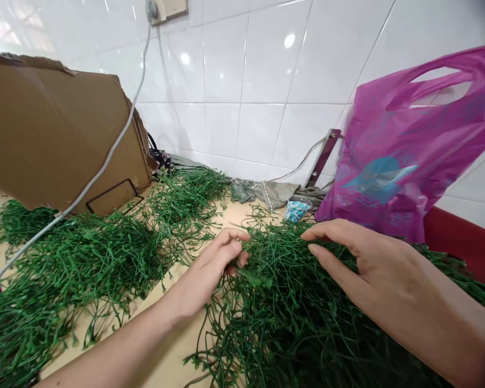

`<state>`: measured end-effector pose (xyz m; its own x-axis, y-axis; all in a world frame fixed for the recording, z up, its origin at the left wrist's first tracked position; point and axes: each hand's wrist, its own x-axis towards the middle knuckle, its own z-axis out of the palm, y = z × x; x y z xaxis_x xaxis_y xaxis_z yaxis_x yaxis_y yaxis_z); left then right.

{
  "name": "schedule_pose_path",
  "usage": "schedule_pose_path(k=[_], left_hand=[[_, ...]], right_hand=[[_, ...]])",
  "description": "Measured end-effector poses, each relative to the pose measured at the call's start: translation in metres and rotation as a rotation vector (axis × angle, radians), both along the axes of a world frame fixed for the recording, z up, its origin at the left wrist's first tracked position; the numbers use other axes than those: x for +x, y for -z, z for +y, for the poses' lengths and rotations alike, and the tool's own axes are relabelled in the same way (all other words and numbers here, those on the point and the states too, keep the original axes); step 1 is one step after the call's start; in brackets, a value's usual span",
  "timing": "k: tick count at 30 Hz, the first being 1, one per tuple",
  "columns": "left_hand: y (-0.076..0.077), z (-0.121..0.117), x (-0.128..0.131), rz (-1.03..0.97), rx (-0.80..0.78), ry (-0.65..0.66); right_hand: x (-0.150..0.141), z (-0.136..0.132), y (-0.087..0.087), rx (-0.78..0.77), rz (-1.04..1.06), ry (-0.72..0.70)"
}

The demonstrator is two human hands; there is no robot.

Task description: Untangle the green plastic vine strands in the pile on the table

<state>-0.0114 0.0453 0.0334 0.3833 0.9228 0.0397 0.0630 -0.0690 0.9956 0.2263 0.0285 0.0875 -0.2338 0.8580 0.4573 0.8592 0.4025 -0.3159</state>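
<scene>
A large tangled heap of thin green stems with small leaves, probably artificial greenery [291,318], lies in front of me on a beige table top [173,350]. A second heap [81,269] spreads over the left side. My left hand [212,272] is curled at the near edge of the front heap, its fingers closed on a few stems. My right hand [364,267] rests over the same heap with its fingers apart, the fingertips among the stems. The two hands are close together, with a narrow gap between them.
A tilted cardboard box [56,134] stands at the left, with a white cable [105,156] running down across it. A magenta plastic bag [412,145] stands at the right, near a red surface [464,242]. Grey cloth [262,193] and a small blue-patterned cup [297,210] sit against the white tile wall [242,75].
</scene>
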Motion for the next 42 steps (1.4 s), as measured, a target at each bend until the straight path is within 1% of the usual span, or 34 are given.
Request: schedule_pose_path(k=[2, 3, 6, 9, 11, 14, 17, 19, 21, 23, 25, 28, 31, 34, 37, 39, 42], left_hand=[[0.0, 0.002, -0.002, -0.132, -0.034, 0.014], [0.001, 0.003, -0.002, -0.168, -0.032, 0.016], [0.003, 0.006, 0.0, -0.188, 0.006, 0.002], [0.003, 0.009, 0.002, -0.185, 0.032, -0.061], [0.003, 0.01, 0.003, -0.219, 0.022, -0.117], [0.004, 0.01, 0.005, -0.357, -0.02, -0.182], [0.001, 0.009, 0.006, -0.469, -0.067, -0.213], [-0.005, 0.006, 0.007, -0.486, -0.066, -0.22], [-0.015, 0.004, 0.007, -0.473, -0.044, -0.224], [-0.026, 0.002, 0.006, -0.461, -0.032, -0.223], [-0.038, 0.002, 0.005, -0.464, -0.043, -0.224], [-0.053, 0.007, 0.001, -0.505, -0.09, -0.237], [-0.062, 0.017, -0.001, -0.547, -0.101, -0.238], [-0.066, 0.029, 0.001, -0.476, -0.041, -0.211], [-0.069, 0.041, 0.01, -0.361, 0.059, -0.185], [-0.072, 0.049, 0.018, -0.29, 0.137, -0.147], [-0.077, 0.058, 0.029, -0.158, 0.339, -0.143]], right_hand=[[-0.004, -0.001, -0.003, -0.02, 0.023, -0.019], [-0.008, -0.002, -0.004, -0.034, 0.041, -0.027], [-0.019, -0.004, -0.002, -0.07, 0.101, -0.023], [-0.029, -0.004, 0.002, -0.131, 0.156, -0.01], [-0.034, -0.005, 0.004, -0.179, 0.186, 0.002], [-0.041, -0.009, 0.004, -0.227, 0.226, 0.008], [-0.05, -0.014, 0.001, -0.268, 0.275, -0.019], [-0.057, -0.014, -0.002, -0.275, 0.311, -0.044], [-0.061, -0.013, -0.007, -0.272, 0.319, -0.091], [-0.061, -0.012, -0.014, -0.284, 0.308, -0.149], [-0.055, -0.012, -0.023, -0.279, 0.29, -0.171], [-0.039, -0.015, -0.036, -0.212, 0.231, -0.125], [-0.024, -0.018, -0.05, -0.158, 0.179, -0.066], [-0.02, -0.016, -0.065, -0.131, 0.191, -0.025], [-0.026, -0.005, -0.076, -0.116, 0.247, 0.0], [-0.033, 0.007, -0.077, -0.146, 0.298, 0.006], [-0.039, 0.025, -0.069, -0.18, 0.42, 0.065]])
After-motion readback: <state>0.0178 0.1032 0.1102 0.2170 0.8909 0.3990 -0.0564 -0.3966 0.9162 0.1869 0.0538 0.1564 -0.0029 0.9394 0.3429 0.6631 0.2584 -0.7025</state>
